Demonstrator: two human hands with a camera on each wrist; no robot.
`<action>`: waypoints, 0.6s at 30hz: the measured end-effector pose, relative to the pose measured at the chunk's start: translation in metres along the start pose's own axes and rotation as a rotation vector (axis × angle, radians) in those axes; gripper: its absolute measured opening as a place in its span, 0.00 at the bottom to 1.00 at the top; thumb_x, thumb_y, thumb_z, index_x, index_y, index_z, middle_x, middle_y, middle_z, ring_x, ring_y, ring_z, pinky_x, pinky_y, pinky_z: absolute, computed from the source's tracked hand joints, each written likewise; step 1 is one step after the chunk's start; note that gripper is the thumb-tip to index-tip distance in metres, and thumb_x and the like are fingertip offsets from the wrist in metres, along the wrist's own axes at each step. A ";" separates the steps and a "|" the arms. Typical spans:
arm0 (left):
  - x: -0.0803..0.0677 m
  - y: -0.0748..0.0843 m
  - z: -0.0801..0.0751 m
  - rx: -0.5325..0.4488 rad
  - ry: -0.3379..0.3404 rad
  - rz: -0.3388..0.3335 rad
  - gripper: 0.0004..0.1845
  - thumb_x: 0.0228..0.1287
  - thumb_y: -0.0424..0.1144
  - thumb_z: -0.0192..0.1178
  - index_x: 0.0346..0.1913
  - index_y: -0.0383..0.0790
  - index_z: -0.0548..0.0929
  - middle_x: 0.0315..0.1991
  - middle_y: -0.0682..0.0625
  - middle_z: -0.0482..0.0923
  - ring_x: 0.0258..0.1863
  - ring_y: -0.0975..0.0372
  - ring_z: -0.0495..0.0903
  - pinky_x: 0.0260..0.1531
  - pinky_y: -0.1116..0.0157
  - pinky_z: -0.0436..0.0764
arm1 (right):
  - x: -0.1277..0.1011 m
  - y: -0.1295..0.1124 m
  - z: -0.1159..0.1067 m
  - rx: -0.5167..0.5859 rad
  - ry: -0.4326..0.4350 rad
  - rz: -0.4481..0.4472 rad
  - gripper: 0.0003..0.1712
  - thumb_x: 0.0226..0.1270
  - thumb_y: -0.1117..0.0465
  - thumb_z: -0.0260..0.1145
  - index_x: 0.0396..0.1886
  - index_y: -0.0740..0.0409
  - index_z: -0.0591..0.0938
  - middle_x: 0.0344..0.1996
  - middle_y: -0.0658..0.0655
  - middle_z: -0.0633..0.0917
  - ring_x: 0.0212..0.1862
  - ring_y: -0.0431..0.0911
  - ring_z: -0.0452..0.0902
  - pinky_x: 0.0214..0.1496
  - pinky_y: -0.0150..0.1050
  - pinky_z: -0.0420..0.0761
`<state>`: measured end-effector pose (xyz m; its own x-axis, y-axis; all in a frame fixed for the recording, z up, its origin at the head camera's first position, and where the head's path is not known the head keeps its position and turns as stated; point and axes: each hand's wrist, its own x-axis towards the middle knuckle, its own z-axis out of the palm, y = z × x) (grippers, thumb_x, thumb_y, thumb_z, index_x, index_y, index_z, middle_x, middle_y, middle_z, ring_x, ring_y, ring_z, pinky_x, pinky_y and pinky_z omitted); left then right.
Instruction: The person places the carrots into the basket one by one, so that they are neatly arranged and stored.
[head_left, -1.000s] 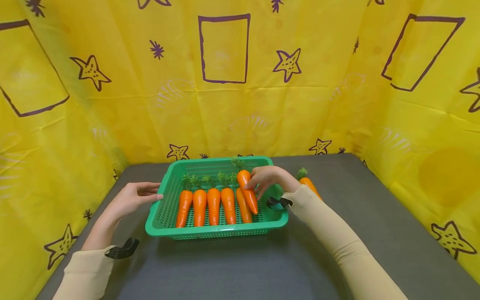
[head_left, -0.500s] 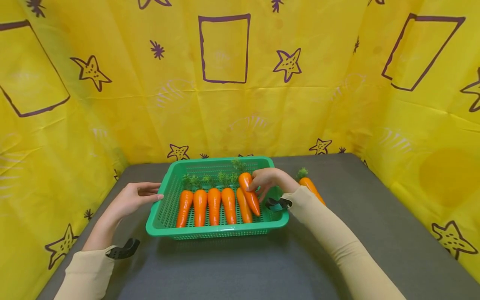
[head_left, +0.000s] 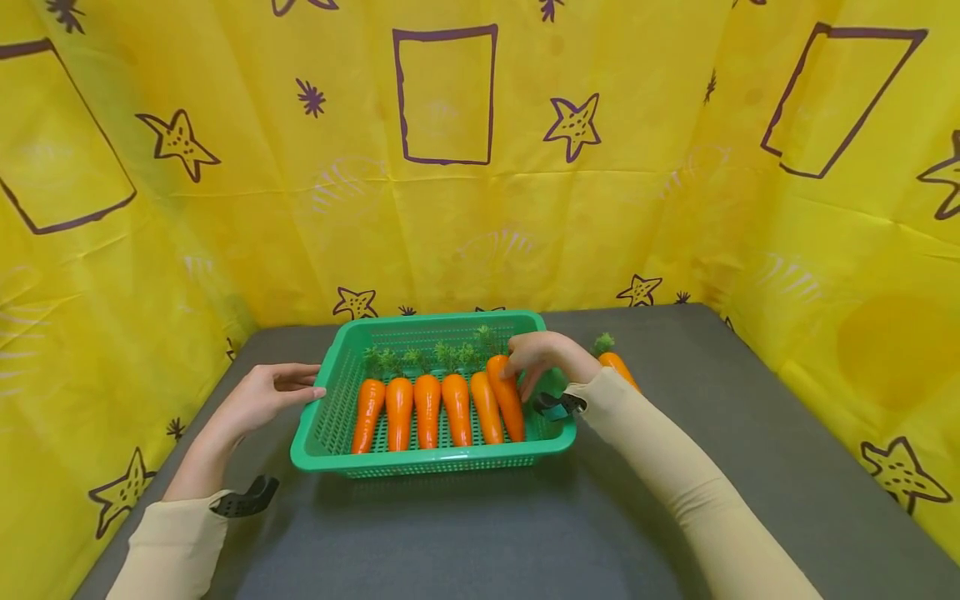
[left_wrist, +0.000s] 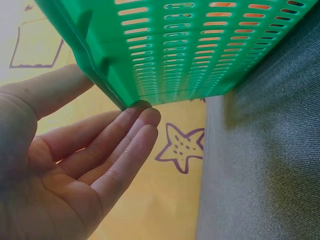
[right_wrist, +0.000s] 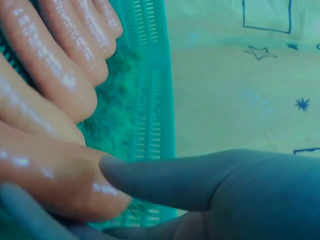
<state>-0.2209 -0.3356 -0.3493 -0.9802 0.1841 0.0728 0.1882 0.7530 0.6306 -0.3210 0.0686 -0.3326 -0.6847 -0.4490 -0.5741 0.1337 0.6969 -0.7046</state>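
A green plastic basket (head_left: 450,458) holds a row of orange carrots with leafy green tops, among them a carrot (head_left: 427,412) near the middle. My left hand (head_left: 258,400) holds the basket's left rim; in the left wrist view the thumb (left_wrist: 60,87) goes behind the rim, while the fingers (left_wrist: 135,145) touch its outer side. At the row's right end my right hand (head_left: 543,354) grips the rightmost carrot (head_left: 506,400), thumb on top near the thick end. That carrot leans against its neighbour (head_left: 486,408), its tip pointing towards the basket's front.
Another carrot (head_left: 619,368) lies on the dark grey table (head_left: 450,542) to the right of the basket, partly hidden by the right forearm. Yellow cloth (head_left: 450,242) with purple drawings stands behind and at both sides.
The right hand has brought its carrot down and slightly right, from over the neighbouring carrot to a place beside it in the basket. The left hand has stayed at the rim.
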 end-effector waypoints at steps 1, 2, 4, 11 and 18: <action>0.000 0.000 0.000 0.000 -0.001 0.003 0.32 0.60 0.53 0.63 0.61 0.34 0.75 0.51 0.38 0.81 0.49 0.49 0.81 0.50 0.47 0.78 | -0.003 -0.001 -0.001 -0.016 0.007 -0.004 0.34 0.70 0.67 0.55 0.70 0.71 0.53 0.69 0.71 0.58 0.42 0.59 0.84 0.43 0.47 0.84; 0.001 0.000 0.000 -0.001 -0.001 0.004 0.32 0.60 0.53 0.63 0.61 0.34 0.75 0.51 0.38 0.81 0.49 0.48 0.81 0.49 0.47 0.78 | -0.005 -0.001 -0.001 -0.040 0.016 -0.008 0.32 0.71 0.66 0.55 0.68 0.72 0.55 0.67 0.71 0.61 0.42 0.58 0.84 0.43 0.46 0.84; 0.001 -0.001 0.000 0.000 0.000 0.006 0.33 0.60 0.53 0.63 0.61 0.34 0.75 0.51 0.38 0.81 0.49 0.48 0.81 0.49 0.47 0.78 | -0.011 -0.002 -0.003 -0.081 0.031 -0.019 0.28 0.70 0.66 0.55 0.65 0.74 0.59 0.63 0.72 0.67 0.43 0.58 0.84 0.42 0.43 0.85; 0.002 -0.001 0.000 -0.001 0.003 0.004 0.33 0.60 0.53 0.63 0.61 0.33 0.75 0.50 0.37 0.81 0.48 0.49 0.82 0.49 0.48 0.79 | -0.026 -0.002 -0.013 -0.083 0.027 -0.054 0.39 0.71 0.62 0.57 0.73 0.70 0.49 0.62 0.72 0.70 0.50 0.58 0.82 0.45 0.41 0.84; 0.000 0.000 0.000 0.000 0.002 0.003 0.33 0.60 0.53 0.63 0.61 0.34 0.75 0.50 0.38 0.81 0.48 0.49 0.82 0.49 0.48 0.79 | -0.039 0.010 -0.027 0.069 0.003 -0.129 0.37 0.71 0.61 0.58 0.72 0.71 0.53 0.62 0.73 0.70 0.54 0.59 0.79 0.50 0.44 0.82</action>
<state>-0.2214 -0.3356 -0.3492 -0.9797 0.1854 0.0760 0.1912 0.7521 0.6307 -0.3126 0.1081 -0.3059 -0.7017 -0.5302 -0.4760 0.0933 0.5939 -0.7991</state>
